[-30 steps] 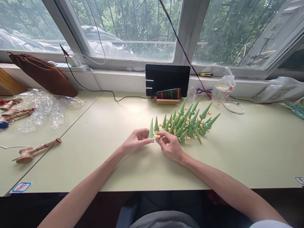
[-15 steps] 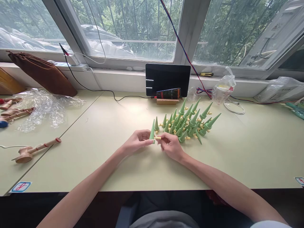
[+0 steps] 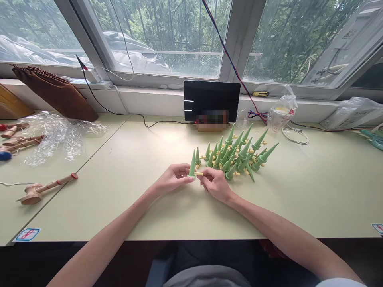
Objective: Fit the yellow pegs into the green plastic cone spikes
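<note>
Between the thumb and fingers of my left hand is a green cone-shaped piece, its point upward. My right hand pinches a short pale yellow peg, which meets the side of the cone near its base; whether it sits inside the cone cannot be made out. Just beyond my hands stands a cluster of similar green cones with small yellow pegs at their sides, some upright and some tilted. One smaller cone stands a little apart, left of the cluster.
A dark tablet leans at the window, a blurred device before it. To the left lie a wooden kendama, crumpled clear plastic and a brown bag. At the right are a cup in a plastic bag and a coiled cable.
The cone in my left hand has turned slightly and stands a touch more upright. Both hands stay almost in place, with the peg still against the cone.
</note>
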Demonstrator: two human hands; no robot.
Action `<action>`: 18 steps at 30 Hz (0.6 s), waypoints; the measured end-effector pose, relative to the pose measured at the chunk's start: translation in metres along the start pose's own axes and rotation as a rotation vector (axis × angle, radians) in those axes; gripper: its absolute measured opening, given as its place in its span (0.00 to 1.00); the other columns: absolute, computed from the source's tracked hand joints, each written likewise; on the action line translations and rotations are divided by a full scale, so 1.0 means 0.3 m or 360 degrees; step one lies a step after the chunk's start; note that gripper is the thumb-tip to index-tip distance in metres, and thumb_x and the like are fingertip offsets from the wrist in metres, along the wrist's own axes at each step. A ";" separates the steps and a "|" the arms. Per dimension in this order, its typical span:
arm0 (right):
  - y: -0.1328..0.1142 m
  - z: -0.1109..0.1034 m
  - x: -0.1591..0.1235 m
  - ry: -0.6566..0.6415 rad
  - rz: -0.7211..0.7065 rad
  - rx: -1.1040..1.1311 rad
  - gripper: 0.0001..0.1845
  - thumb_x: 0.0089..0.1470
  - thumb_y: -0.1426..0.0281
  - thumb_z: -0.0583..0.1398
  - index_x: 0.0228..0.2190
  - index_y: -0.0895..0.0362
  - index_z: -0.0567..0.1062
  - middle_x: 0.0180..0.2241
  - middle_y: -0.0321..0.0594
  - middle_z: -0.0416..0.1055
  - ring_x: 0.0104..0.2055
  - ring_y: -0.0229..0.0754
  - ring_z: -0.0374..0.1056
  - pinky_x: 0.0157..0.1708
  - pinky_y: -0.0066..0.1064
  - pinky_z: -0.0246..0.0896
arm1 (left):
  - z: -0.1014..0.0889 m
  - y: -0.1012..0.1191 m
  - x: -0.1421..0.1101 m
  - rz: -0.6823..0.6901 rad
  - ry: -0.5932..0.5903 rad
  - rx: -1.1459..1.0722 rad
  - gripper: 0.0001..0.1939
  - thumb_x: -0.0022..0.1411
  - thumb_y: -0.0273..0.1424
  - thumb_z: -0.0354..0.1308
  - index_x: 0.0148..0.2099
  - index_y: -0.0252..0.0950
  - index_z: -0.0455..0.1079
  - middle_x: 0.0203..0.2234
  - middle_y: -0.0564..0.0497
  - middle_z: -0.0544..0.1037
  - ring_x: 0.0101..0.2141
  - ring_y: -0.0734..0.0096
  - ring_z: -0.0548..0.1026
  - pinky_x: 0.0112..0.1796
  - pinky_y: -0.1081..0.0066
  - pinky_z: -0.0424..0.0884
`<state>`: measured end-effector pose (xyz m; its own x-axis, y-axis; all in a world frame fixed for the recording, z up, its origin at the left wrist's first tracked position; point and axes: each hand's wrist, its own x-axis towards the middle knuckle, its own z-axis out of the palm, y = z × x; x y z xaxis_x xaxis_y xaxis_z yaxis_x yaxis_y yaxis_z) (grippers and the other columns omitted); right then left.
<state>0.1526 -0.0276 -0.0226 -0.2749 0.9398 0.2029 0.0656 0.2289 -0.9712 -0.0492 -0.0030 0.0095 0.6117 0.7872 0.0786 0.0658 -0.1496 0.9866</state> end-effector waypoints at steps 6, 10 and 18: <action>-0.002 0.001 0.001 -0.0011 -0.0017 -0.0003 0.16 0.59 0.58 0.59 0.26 0.55 0.68 0.19 0.32 0.67 0.13 0.33 0.61 0.15 0.27 0.55 | -0.001 0.003 0.001 0.0005 0.0003 0.0031 0.16 0.62 0.36 0.62 0.49 0.34 0.76 0.42 0.42 0.78 0.41 0.63 0.76 0.43 0.65 0.72; 0.002 0.005 0.003 0.0008 -0.0053 -0.0027 0.15 0.60 0.59 0.59 0.27 0.56 0.68 0.19 0.32 0.68 0.13 0.33 0.61 0.16 0.26 0.55 | -0.001 0.009 0.002 -0.0026 0.0047 0.0075 0.16 0.62 0.37 0.61 0.47 0.32 0.76 0.40 0.43 0.78 0.39 0.64 0.75 0.41 0.67 0.71; -0.003 0.006 0.002 0.0009 -0.0165 -0.0122 0.15 0.63 0.61 0.56 0.27 0.55 0.68 0.19 0.31 0.65 0.14 0.33 0.60 0.17 0.27 0.55 | -0.006 0.011 -0.001 -0.0085 0.0112 0.0064 0.16 0.61 0.40 0.61 0.44 0.32 0.75 0.36 0.45 0.77 0.30 0.72 0.70 0.28 0.74 0.63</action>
<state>0.1506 -0.0277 -0.0220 -0.2785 0.9115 0.3028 0.1101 0.3435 -0.9327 -0.0505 -0.0027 0.0131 0.5499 0.8344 0.0375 0.1289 -0.1291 0.9832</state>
